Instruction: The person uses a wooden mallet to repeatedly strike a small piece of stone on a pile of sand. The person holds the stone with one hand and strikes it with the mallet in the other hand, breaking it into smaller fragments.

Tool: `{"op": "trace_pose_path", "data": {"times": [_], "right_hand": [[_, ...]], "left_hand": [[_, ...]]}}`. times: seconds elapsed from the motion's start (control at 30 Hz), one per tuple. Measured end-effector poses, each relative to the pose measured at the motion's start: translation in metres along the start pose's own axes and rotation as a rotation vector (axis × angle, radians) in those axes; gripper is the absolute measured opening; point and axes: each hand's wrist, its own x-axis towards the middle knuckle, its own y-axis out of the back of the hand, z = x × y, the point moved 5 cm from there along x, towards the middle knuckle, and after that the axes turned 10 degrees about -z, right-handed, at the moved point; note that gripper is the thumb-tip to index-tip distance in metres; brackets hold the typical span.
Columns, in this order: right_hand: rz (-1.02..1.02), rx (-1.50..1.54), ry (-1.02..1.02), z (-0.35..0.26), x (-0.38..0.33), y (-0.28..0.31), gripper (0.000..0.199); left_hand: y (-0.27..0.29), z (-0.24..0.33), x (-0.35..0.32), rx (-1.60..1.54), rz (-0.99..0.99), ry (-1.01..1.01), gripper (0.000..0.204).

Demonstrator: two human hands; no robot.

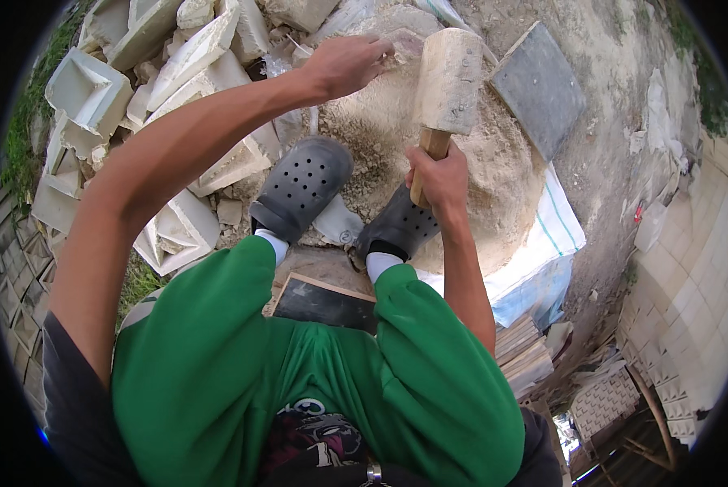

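My right hand (441,177) is wrapped round the short handle of a wooden mallet (448,81). The mallet's thick, dusty head points away from me, above a heap of pale powder (502,199). Farther off and to the left, my left hand (349,66) is held over the far left side of the heap. Its fingers are bent and pressed together; whatever may be between them is hidden. A flat grey square slab (538,91) rests at the heap's right edge, beside the mallet head.
Broken white cast blocks (189,69) are piled on the left. My feet, in grey clogs (305,180), flank the heap's near side. A white sack (552,219) spreads under the powder. Stacked pale tiles (672,276) stand at far right, and a dark board (323,302) lies between my legs.
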Motion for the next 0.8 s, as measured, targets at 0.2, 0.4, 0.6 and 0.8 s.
{"op": "trace_pose_path", "data": {"times": [0.2,0.4,0.6,0.8], "right_hand": [[0.023,-0.036,0.092,-0.015,-0.002,-0.002,0.031],[-0.064,-0.114,0.15,-0.006,0.018,-0.019,0.029],[-0.034,0.058,0.035,-0.014,0.005,-0.023,0.018],[-0.033,0.056,0.26,-0.021,0.0,-0.014,0.019]], "left_hand": [[0.003,-0.004,-0.004,-0.115,0.067,0.069,0.03],[0.004,-0.008,-0.002,-0.239,0.022,0.16,0.028],[0.001,-0.01,-0.003,-0.314,0.021,0.173,0.029],[-0.001,-0.018,-0.007,-0.335,0.017,0.185,0.032]]}}
